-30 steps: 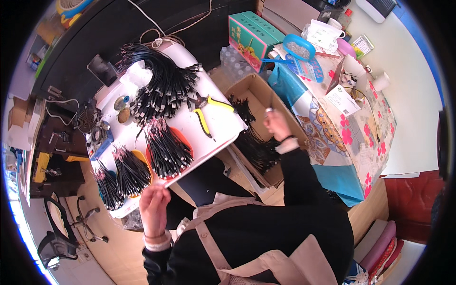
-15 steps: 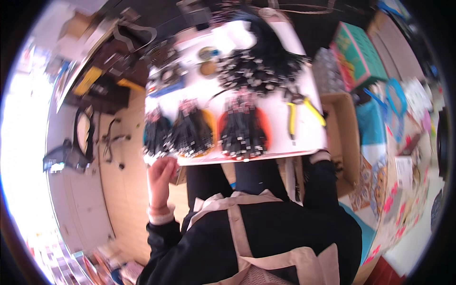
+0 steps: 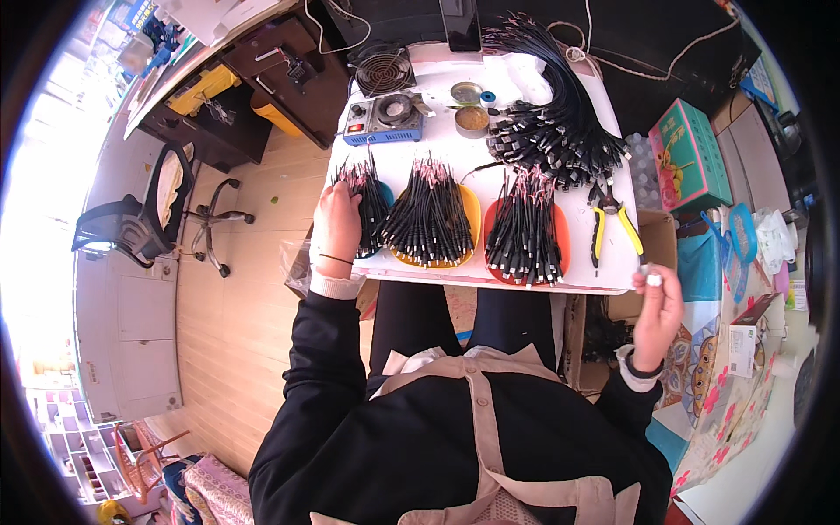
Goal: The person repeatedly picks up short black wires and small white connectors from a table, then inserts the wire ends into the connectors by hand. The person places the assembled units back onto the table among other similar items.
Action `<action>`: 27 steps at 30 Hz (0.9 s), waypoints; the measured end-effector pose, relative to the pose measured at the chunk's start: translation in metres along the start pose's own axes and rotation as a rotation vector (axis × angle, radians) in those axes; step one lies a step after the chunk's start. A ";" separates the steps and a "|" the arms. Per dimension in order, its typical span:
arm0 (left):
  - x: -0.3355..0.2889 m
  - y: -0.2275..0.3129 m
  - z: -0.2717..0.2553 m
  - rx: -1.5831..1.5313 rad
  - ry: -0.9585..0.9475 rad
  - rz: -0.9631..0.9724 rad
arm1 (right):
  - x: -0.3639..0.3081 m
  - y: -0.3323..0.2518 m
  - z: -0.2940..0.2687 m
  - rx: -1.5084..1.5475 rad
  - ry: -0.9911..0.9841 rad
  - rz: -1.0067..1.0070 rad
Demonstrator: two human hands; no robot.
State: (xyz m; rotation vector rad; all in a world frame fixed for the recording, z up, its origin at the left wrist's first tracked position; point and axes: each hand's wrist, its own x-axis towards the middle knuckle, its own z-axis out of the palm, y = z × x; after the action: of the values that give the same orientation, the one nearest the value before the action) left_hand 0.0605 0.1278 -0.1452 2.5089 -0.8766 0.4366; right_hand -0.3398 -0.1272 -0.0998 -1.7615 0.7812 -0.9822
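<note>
Sorting step, looks like: left hand [image 3: 337,229] lay open on the 9 o'clock cable bundle [image 3: 369,203], while the right hand [image 3: 658,306] pinched a small white piece [image 3: 653,279]. Next probably needed a firm grab.

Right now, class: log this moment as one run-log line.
left hand: on leftmost cable bundle | right hand: pinching small white piece beside white table | pliers: untouched
</note>
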 end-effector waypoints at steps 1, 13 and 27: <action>0.000 -0.002 0.001 -0.018 0.015 0.009 | -0.001 -0.019 0.016 0.034 -0.078 -0.030; 0.006 0.018 -0.074 -0.575 0.208 -0.025 | 0.061 -0.046 0.199 -0.216 -0.670 -0.137; -0.065 0.052 -0.072 -1.757 -0.324 -0.451 | 0.049 -0.022 0.262 -0.407 -0.548 -0.254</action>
State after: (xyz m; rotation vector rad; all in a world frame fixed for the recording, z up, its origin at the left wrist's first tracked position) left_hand -0.0320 0.1603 -0.0959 0.9922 -0.3549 -0.6748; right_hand -0.0849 -0.0506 -0.1275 -2.3840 0.4238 -0.4619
